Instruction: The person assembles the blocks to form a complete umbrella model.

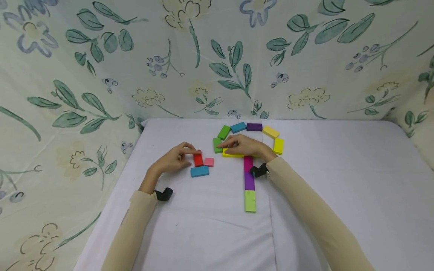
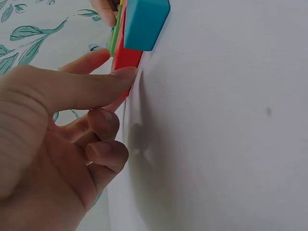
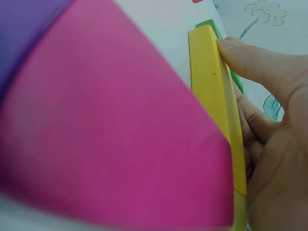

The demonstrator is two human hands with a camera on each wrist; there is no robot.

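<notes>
My left hand is at a red block, its thumb and index finger pinching it at the left side and far end. In the left wrist view the thumb tip lies against the red block. A pink block and a blue block sit close by. My right hand reaches over a yellow block, thumb tip touching its edge. The index fingertip is at a green block on the ring's left side. The right wrist view shows the thumb on the yellow block.
Another green block, a blue block, a purple block and two yellow blocks curve round the right hand. Below them runs a column of magenta, purple and lime blocks. White cloth covers the table.
</notes>
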